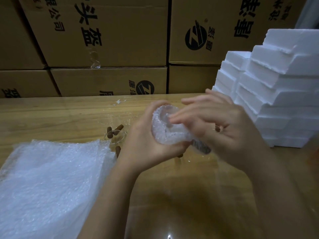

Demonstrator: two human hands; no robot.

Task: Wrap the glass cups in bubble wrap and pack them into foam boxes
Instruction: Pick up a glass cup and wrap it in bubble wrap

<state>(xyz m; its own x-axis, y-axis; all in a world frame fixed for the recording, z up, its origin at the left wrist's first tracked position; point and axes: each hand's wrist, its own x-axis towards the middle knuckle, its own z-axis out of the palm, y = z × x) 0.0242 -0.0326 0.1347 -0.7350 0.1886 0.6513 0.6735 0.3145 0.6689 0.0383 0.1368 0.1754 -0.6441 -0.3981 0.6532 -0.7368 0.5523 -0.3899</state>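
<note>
Cardboard cartons [107, 35] fill the background, stacked behind the wooden table [51, 116]. On the table's left lies a pile of bubble wrap sheets [48, 178]. On its right stands a stepped stack of white foam boxes [276, 94], none of them seen open or filled.

The left hand [143, 140] is curled round a glass cup [165, 125] already sheathed in bubble wrap, and holds it above the middle of the table. The right hand [224, 128] is blurred. Its fingers are loosely extended over the cup's open end and clasp nothing that can be made out; it appears to be tucking the loose edge of wrap inside.

Just left of the hands, bare glass cups [115, 135] with brown handles lie on the table, unwrapped. By this showing, one cup's wrapping is nearly finished and no cup is packed. The bare cups have yet to be wrapped and boxed.
</note>
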